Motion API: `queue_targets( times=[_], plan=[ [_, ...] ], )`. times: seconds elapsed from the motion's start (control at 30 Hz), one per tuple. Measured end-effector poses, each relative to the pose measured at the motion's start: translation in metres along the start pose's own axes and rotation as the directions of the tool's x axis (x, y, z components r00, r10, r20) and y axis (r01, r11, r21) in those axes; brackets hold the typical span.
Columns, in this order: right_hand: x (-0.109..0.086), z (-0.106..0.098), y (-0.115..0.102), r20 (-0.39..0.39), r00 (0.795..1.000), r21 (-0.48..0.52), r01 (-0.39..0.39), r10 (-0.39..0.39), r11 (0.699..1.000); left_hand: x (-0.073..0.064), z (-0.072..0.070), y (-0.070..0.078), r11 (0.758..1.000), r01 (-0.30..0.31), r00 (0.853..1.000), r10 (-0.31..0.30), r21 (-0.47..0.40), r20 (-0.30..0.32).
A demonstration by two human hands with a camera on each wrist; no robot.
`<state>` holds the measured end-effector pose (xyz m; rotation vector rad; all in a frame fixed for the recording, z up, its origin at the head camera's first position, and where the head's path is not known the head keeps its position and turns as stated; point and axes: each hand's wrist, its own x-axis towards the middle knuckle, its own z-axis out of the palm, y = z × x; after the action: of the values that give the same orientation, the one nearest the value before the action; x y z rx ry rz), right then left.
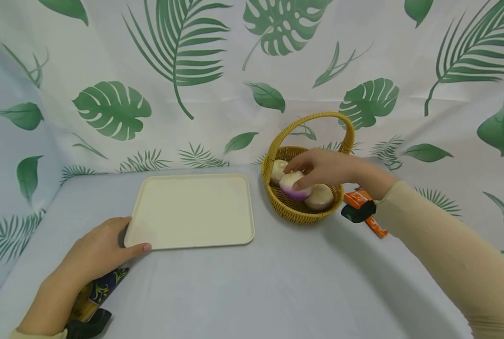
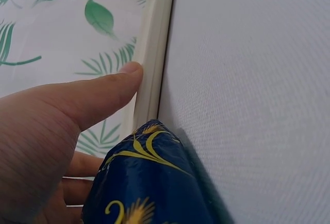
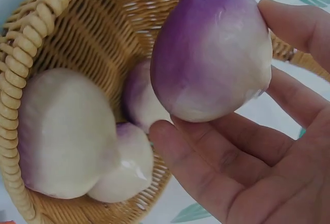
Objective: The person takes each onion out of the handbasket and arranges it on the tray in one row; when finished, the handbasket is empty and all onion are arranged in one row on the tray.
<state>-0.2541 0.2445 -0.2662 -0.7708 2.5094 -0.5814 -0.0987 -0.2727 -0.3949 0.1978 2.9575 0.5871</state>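
Note:
My right hand (image 1: 319, 167) pinches a purple-and-white turnip (image 3: 211, 54) between thumb and fingers, over the wicker basket (image 1: 296, 216). Inside the basket lie more turnips, a large pale one (image 3: 67, 136) near the rim and a smaller one (image 3: 131, 170) beside it. Another purple-sided turnip (image 3: 142, 95) is partly hidden behind the held one. At the near left corner of a cream rectangular tray (image 1: 192, 212), my left hand (image 1: 97, 247) grips the edge, thumb along the near side. The tray's surface is bare.
A dark blue packet with gold leaf patterns (image 2: 144, 177) lies by my left wrist, close to the tray's corner. Orange packets (image 1: 376, 228) lie right of the basket, partly covered by my right wrist. A leaf-printed cloth (image 1: 209, 108) hangs behind the table.

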Motion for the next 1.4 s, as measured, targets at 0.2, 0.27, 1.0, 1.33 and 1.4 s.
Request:
queue_targets(
  times=[0.2,0.27,1.0,1.33,1.4],
  plan=[
    [-0.011,-0.003,-0.009,-0.029,1.0,0.006,-0.004,0.004,1.0,-0.001,-0.001,-0.001,1.0,0.014,1.0,-0.014,0.01,-0.002],
    [-0.016,-0.004,-0.013,-0.046,0.999,-0.005,-0.006,0.006,1.0,-0.001,-0.001,-0.001,1.0,0.014,1.0,-0.014,0.014,-0.004],
    [-0.043,0.001,-0.084,-0.106,0.978,0.043,0.187,-0.182,0.981,0.004,0.0,0.0,1.0,-0.003,1.0,0.003,0.009,-0.017],
    [-0.021,0.019,-0.105,-0.171,0.945,0.049,0.291,-0.279,0.956,0.004,-0.001,-0.002,1.0,0.015,1.0,-0.014,0.01,-0.01],
    [-0.016,0.022,-0.108,-0.181,0.944,0.032,0.286,-0.275,0.958,0.004,-0.002,-0.001,1.0,0.012,1.0,-0.012,0.003,-0.009]
  ],
)
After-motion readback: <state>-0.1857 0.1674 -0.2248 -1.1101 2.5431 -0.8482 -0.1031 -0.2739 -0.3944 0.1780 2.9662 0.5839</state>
